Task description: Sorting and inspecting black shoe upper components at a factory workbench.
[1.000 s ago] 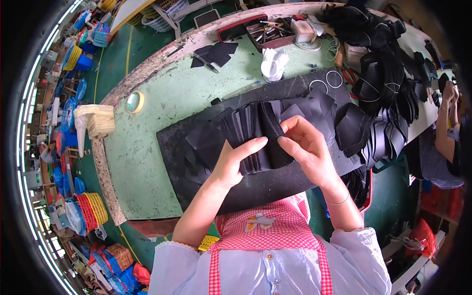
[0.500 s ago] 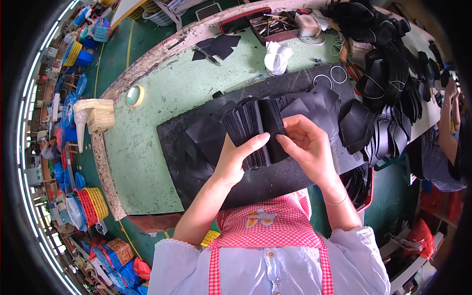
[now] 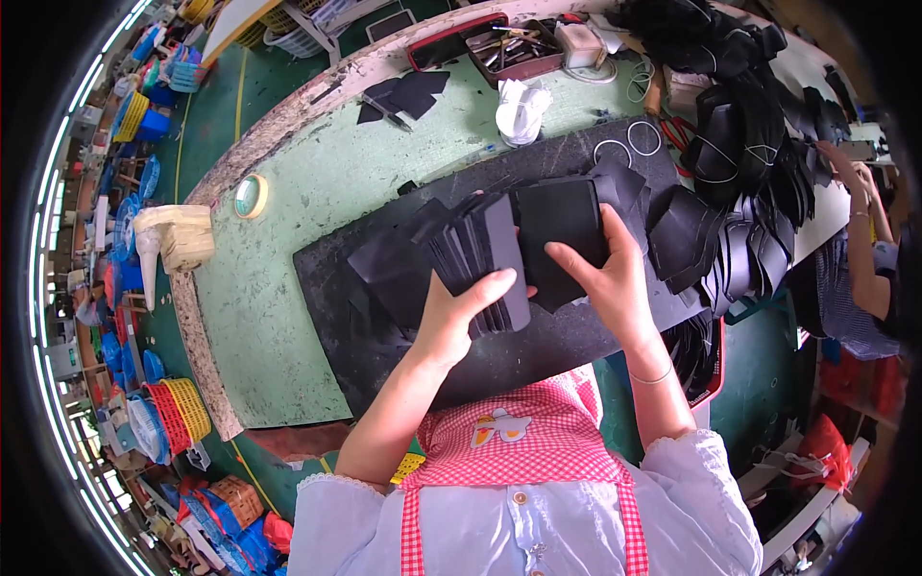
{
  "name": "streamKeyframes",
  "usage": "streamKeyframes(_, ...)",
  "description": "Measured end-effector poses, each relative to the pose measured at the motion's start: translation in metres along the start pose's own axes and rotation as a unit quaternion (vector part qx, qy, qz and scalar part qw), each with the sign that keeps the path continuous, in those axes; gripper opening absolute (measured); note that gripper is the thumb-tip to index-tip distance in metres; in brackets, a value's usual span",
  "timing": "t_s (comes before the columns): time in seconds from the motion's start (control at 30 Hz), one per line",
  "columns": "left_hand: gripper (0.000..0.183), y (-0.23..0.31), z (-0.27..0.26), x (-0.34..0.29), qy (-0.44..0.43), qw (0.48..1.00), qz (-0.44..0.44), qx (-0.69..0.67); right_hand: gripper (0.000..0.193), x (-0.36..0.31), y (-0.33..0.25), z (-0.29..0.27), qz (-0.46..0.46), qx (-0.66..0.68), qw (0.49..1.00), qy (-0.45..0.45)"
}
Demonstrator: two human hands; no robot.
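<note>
My left hand is closed around a fanned stack of black leather pieces, its thumb pressed across the front. Beside it, my right hand grips a flat black leather piece by its right edge, thumb on the face and fingers behind. A narrow gap now parts the stack from that piece; whether it is one layer or several I cannot tell. Both are held above a dark mat. More loose black pieces lie spread on the mat behind and beside my hands.
Bundled black pieces crowd the table's right side. At the back stand a tool box and a white roll. A tape roll lies left on the green tabletop. Another person's arms show at far right.
My right hand has drawn the black piece rightward off the stack, so its broad face now shows. The left hand keeps its hold. The whole view has shifted slightly.
</note>
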State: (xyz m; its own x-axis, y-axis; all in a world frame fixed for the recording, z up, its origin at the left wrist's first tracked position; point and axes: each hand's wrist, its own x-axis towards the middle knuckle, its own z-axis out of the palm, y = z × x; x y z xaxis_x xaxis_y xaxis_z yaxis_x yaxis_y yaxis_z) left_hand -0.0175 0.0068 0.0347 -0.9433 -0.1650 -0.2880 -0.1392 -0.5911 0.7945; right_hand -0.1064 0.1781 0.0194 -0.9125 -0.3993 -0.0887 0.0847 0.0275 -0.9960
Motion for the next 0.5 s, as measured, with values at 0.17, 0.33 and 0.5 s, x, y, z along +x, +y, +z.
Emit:
streamKeyframes(0.17, 0.052, -0.001, -0.004, 0.006, -0.002, 0.996, 0.005, -0.084, 0.023, 0.011, 0.006, -0.025, 0.014, 0.049, 0.998, 0.038)
streamKeyframes(0.33, 0.048, -0.001, -0.012, 0.007, 0.002, 0.994, -0.003, -0.105, 0.025, 0.021, 0.005, -0.046, 0.045, 0.004, 0.999, 0.012)
streamKeyframes(0.5, 0.047, -0.001, -0.012, 0.007, 0.009, 0.995, -0.009, -0.100, 0.038, 0.029, 0.021, -0.055, -0.065, -0.041, 0.996, 0.036)
